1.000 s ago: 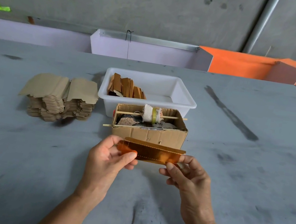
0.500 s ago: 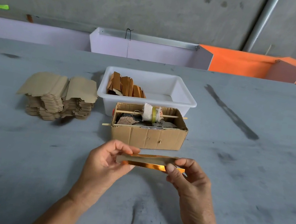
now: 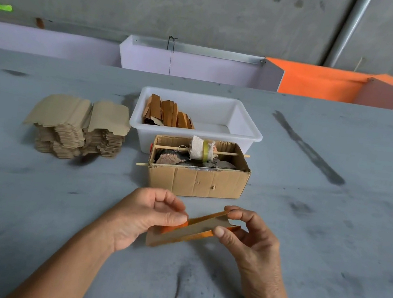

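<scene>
Both hands hold a small flat carton blank (image 3: 191, 229), gold-orange outside and plain brown inside, half folded above the grey table (image 3: 330, 232). My left hand (image 3: 144, 215) pinches its left end between thumb and fingers. My right hand (image 3: 246, 235) pinches the right end, thumb on the near panel and fingers on the far flap. Behind them stands a cardboard box (image 3: 197, 182) with a stick through it that carries a roll of cloth and tape.
A white plastic tub (image 3: 244, 130) behind the cardboard box holds several folded gold cartons (image 3: 167, 115) at its left side. A stack of flat brown blanks (image 3: 78, 128) lies at the left. The table's front edge runs close below my wrists.
The carton blank has been lowered toward me and tilted, left end down. Its panels have opened from a flat strip into a half-folded shape. Both hands stay on its ends.
</scene>
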The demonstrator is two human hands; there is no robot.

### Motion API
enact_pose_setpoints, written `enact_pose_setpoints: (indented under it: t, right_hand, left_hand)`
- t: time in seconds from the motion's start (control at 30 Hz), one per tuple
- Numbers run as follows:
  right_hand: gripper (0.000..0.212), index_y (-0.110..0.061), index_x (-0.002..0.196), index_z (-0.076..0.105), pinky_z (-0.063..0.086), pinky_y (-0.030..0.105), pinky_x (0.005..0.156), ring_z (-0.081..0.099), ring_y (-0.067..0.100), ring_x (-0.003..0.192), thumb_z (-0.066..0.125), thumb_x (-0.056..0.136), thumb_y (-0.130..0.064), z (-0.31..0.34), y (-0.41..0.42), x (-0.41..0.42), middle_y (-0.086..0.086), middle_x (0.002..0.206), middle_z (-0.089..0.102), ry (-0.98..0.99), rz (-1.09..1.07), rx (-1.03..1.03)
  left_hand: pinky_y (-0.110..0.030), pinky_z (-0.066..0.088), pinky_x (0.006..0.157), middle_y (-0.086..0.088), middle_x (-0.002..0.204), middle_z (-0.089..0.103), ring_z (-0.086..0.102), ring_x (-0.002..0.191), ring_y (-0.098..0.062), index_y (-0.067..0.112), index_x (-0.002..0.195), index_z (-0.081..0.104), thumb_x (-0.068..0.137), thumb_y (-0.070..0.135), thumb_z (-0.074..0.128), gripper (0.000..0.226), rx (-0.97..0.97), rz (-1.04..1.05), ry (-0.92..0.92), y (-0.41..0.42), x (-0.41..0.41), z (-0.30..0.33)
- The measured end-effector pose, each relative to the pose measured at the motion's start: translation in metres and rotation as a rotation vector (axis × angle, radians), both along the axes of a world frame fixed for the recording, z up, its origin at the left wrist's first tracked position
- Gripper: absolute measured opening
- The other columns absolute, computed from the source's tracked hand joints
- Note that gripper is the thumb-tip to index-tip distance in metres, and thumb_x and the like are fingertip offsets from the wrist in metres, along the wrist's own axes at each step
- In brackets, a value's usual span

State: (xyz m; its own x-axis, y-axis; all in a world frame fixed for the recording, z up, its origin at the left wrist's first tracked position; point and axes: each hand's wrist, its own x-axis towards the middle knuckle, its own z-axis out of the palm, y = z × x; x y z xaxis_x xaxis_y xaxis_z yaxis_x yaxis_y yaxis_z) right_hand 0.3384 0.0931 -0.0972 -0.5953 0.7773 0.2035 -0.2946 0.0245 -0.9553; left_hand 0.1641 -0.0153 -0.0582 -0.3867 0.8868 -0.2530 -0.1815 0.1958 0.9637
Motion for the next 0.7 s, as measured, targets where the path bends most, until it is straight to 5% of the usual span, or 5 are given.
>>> enact_pose_setpoints:
  t: [0.3, 0.47, 0.6, 0.7]
  right_hand:
    - [0.049, -0.006, 0.096, 0.055, 0.054, 0.025, 0.059, 0.066, 0.020, 0.069, 0.080, 0.055, -0.015, -0.002, -0.010, -0.008, 0.011, 0.090, 0.068, 0.050, -0.113, -0.256]
    - [0.028, -0.002, 0.081, 0.067, 0.055, 0.023, 0.058, 0.064, 0.018, 0.063, 0.078, 0.058, -0.013, -0.003, -0.018, -0.013, 0.015, 0.074, 0.067, 0.120, 0.054, -0.483]
    - [0.032, 0.011, 0.093, 0.066, 0.059, 0.029, 0.072, 0.070, 0.027, 0.081, 0.070, 0.063, 0.003, -0.003, -0.019, -0.013, 0.026, 0.092, 0.069, 0.131, 0.127, -0.570]
    - [0.015, 0.003, 0.079, 0.069, 0.058, 0.025, 0.060, 0.070, 0.023, 0.071, 0.066, 0.065, 0.007, 0.000, -0.019, -0.015, 0.020, 0.082, 0.070, 0.134, 0.103, -0.587]
  left_hand:
    - [-0.021, 0.051, 0.056, -0.008, 0.078, 0.070, 0.066, 0.067, -0.014, 0.007, 0.099, 0.064, 0.073, -0.007, 0.072, 0.030, -0.051, -0.095, 0.161, 0.004, 0.003, 0.004]
    - [-0.029, 0.053, 0.063, -0.007, 0.078, 0.069, 0.065, 0.069, -0.016, 0.008, 0.098, 0.064, 0.075, -0.011, 0.068, 0.030, -0.052, -0.081, 0.189, 0.006, 0.008, 0.000]
    - [-0.033, 0.052, 0.068, -0.008, 0.078, 0.070, 0.065, 0.070, -0.017, 0.010, 0.098, 0.065, 0.076, -0.011, 0.067, 0.030, -0.057, -0.066, 0.224, 0.006, 0.007, -0.003]
    - [-0.027, 0.053, 0.064, -0.004, 0.075, 0.070, 0.065, 0.067, -0.013, 0.011, 0.096, 0.065, 0.076, -0.011, 0.067, 0.030, -0.060, -0.070, 0.256, 0.007, 0.006, -0.003]
